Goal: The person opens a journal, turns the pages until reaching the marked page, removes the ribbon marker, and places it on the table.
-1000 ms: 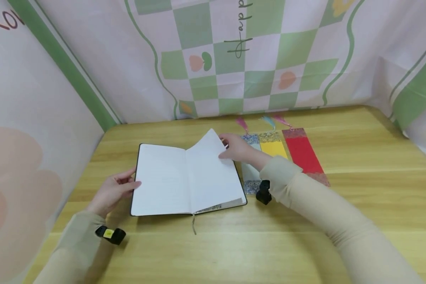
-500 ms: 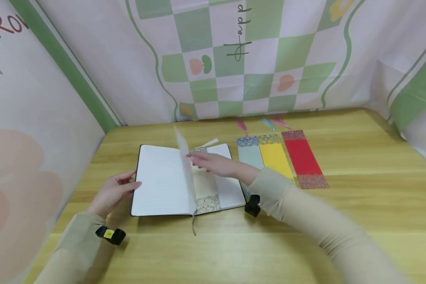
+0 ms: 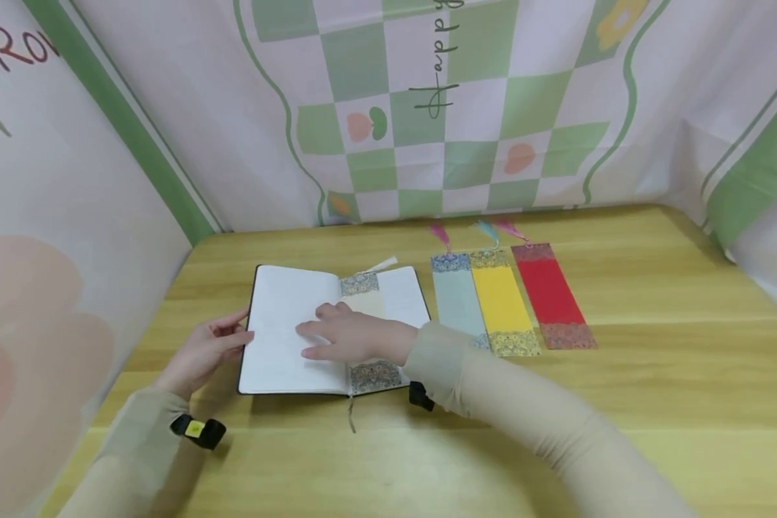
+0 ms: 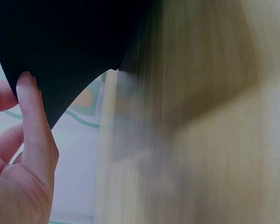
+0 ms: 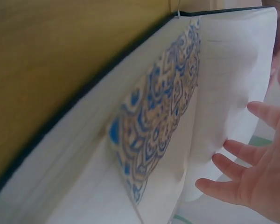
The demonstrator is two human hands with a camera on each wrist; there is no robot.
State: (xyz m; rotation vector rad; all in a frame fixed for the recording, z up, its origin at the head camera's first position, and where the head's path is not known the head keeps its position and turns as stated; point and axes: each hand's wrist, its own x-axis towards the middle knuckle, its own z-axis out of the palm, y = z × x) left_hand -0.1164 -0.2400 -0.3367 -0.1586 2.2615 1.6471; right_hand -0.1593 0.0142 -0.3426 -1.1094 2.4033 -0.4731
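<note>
An open notebook with white pages and a dark cover lies on the table. My left hand pinches its left edge; in the left wrist view the fingers grip the raised black cover. Spread over the left page, my right hand touches the paper with its fingertips. A cream bookmark with patterned ends and a white tassel lies along the fold on the right page, its middle partly hidden by the right hand. The patterned end shows closely in the right wrist view.
To the right of the notebook lie a pale blue bookmark, a yellow bookmark and a red bookmark, all tasselled. The wooden table meets a patterned cloth at the back. A ribbon hangs from the notebook's spine.
My right hand has turned a page from right to left, uncovering the cream bookmark, and has moved left onto the left page. My left hand keeps its hold on the notebook's edge.
</note>
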